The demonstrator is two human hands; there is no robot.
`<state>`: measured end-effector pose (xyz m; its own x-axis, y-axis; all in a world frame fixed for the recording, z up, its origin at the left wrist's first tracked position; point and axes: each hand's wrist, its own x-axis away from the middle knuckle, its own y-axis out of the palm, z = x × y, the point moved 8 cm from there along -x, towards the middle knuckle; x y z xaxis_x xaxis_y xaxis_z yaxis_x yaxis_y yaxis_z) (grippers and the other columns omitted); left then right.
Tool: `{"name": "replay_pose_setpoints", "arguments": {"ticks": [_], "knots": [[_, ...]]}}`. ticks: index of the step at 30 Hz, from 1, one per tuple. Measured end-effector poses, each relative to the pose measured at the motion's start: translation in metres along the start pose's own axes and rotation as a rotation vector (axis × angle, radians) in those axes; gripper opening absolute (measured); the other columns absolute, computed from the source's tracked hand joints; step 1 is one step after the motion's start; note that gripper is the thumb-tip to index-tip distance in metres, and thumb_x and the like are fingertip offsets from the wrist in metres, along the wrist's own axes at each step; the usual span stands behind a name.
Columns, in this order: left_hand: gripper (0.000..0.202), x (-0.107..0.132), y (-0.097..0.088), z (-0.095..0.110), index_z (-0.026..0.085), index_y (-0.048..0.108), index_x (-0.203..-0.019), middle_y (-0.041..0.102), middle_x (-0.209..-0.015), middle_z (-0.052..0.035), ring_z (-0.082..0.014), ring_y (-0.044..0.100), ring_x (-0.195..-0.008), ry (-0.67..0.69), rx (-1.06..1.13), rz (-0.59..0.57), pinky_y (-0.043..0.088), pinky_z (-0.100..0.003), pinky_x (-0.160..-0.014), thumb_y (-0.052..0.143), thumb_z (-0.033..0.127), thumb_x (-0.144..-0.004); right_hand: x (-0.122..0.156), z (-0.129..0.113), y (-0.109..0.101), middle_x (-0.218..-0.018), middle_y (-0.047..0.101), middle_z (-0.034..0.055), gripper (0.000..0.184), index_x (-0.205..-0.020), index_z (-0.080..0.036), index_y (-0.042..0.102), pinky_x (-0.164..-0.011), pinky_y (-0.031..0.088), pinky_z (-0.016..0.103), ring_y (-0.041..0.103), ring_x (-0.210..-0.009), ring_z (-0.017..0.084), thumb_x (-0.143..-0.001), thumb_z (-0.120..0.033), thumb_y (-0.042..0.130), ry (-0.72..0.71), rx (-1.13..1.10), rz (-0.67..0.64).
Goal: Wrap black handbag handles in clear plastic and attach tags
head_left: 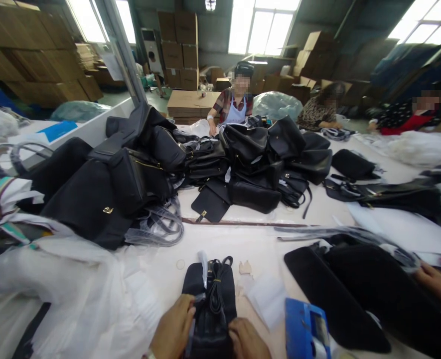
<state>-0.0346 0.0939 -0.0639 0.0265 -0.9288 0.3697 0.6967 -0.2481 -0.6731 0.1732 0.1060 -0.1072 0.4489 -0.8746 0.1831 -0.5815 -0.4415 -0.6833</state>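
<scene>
A small black bag (pixel 196 279) lies in front of me on the white table, its lower part close to my body. Its thin strap (pixel 216 294) is folded into a bundle and bound with a yellow tie on top. My left hand (pixel 173 324) grips the bag's left edge, with a bit of clear plastic by the fingertips. On the opposite edge, my right hand (pixel 248 339) has its fingers curled against the bag. A strip of white wrapping (pixel 203 264) stands at the bag's top end.
Black bags (pixel 253 194) are heaped across the table ahead, more (pixel 93 194) at left. White plastic sheeting (pixel 81 294) lies left. Right are a blue dispenser-like object (pixel 304 329), white paper (pixel 268 299) and a large black bag (pixel 377 289) near another person's hand (pixel 437 284). Several people work beyond.
</scene>
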Motion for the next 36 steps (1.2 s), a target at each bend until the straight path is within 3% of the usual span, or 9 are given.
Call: {"name": "replay_pose_setpoints", "arguments": {"ticks": [3, 5, 11, 15, 18, 22, 26, 31, 36], "knots": [[0.035, -0.046, 0.015, 0.019, 0.017, 0.054, -0.12, 0.061, -0.118, -0.0115, -0.0207, 0.061, -0.107, 0.025, -0.034, -0.008, 0.044, -0.029, -0.092, 0.037, 0.023, -0.09, -0.04, 0.001, -0.02, -0.108, 0.065, 0.0109, 0.034, -0.116, -0.021, 0.054, -0.089, 0.049, 0.036, 0.062, -0.101, 0.024, -0.093, -0.041, 0.039, 0.144, -0.121, 0.097], [0.034, -0.064, 0.027, 0.02, 0.018, 0.057, -0.117, 0.061, -0.113, -0.0102, -0.02, 0.062, -0.101, 0.009, -0.063, -0.054, 0.046, -0.028, -0.089, 0.041, 0.018, -0.087, -0.06, 0.004, -0.01, -0.096, 0.068, 0.0086, 0.034, -0.114, -0.02, 0.053, -0.081, 0.05, 0.034, 0.065, -0.09, 0.023, -0.089, -0.042, 0.046, 0.247, -0.243, 0.02], [0.034, -0.067, 0.024, 0.026, 0.024, 0.063, -0.108, 0.051, -0.124, -0.0068, -0.0191, 0.055, -0.11, 0.04, -0.164, 0.001, 0.044, -0.028, -0.092, 0.045, 0.011, -0.081, -0.079, 0.009, 0.019, -0.079, 0.064, 0.0005, 0.015, -0.087, -0.022, 0.055, -0.066, 0.046, 0.026, 0.063, -0.074, 0.018, -0.076, -0.031, 0.054, 0.275, -0.609, -0.134], [0.037, -0.07, 0.034, 0.029, 0.023, 0.062, -0.109, 0.056, -0.118, -0.0072, -0.018, 0.06, -0.1, 0.03, -0.165, -0.119, 0.046, -0.027, -0.088, 0.041, 0.009, -0.082, -0.079, 0.013, 0.016, -0.065, 0.052, -0.0045, 0.022, -0.083, -0.023, 0.053, -0.053, 0.039, 0.023, 0.053, -0.058, 0.014, -0.074, -0.042, 0.057, 0.29, -0.679, -0.237], [0.041, -0.078, 0.036, 0.03, 0.023, 0.06, -0.113, 0.06, -0.119, -0.0076, -0.0225, 0.055, -0.11, 0.075, -0.163, -0.108, 0.039, -0.033, -0.1, 0.043, 0.008, -0.079, -0.082, 0.014, 0.015, -0.062, 0.049, -0.0059, 0.033, -0.083, -0.023, 0.051, -0.05, 0.037, 0.022, 0.048, -0.052, 0.012, -0.077, -0.055, 0.053, 0.281, -0.69, -0.314], [0.032, -0.09, 0.041, 0.023, 0.021, 0.061, -0.104, 0.068, -0.106, -0.0083, -0.0218, 0.059, -0.102, 0.022, -0.106, -0.141, 0.041, -0.031, -0.093, 0.04, 0.011, -0.083, -0.089, 0.011, 0.001, -0.065, 0.057, -0.003, 0.034, -0.081, -0.022, 0.053, -0.055, 0.041, 0.023, 0.052, -0.057, 0.013, -0.085, -0.054, 0.044, 0.232, -0.539, -0.34], [0.027, -0.098, 0.047, 0.017, 0.023, 0.06, -0.088, 0.071, -0.093, -0.0057, -0.0191, 0.065, -0.089, -0.057, -0.036, -0.166, 0.044, -0.026, -0.074, 0.033, 0.023, -0.092, -0.104, -0.005, -0.031, -0.078, 0.068, 0.0021, 0.021, -0.083, -0.021, 0.059, -0.062, 0.041, 0.024, 0.06, -0.07, 0.016, -0.089, -0.031, 0.041, 0.059, -0.155, -0.384], [0.032, -0.101, 0.044, 0.019, 0.026, 0.06, -0.091, 0.071, -0.092, -0.0038, -0.0197, 0.065, -0.089, 0.011, 0.045, -0.223, 0.042, -0.025, -0.076, 0.029, 0.034, -0.095, -0.138, -0.009, -0.071, -0.091, 0.071, 0.0066, 0.024, -0.088, -0.022, 0.064, -0.074, 0.039, 0.029, 0.064, -0.087, 0.023, -0.082, -0.013, 0.042, -0.114, 0.238, -0.4], [0.037, -0.104, 0.042, 0.02, 0.023, 0.054, -0.079, 0.065, -0.072, -0.0003, -0.0164, 0.061, -0.068, 0.006, 0.169, -0.273, 0.04, -0.024, -0.064, 0.026, 0.04, -0.095, -0.167, -0.005, -0.073, -0.091, 0.072, 0.0041, 0.031, -0.093, -0.024, 0.066, -0.069, 0.038, 0.028, 0.066, -0.086, 0.023, -0.076, -0.008, 0.045, -0.187, 0.417, -0.473]]}}
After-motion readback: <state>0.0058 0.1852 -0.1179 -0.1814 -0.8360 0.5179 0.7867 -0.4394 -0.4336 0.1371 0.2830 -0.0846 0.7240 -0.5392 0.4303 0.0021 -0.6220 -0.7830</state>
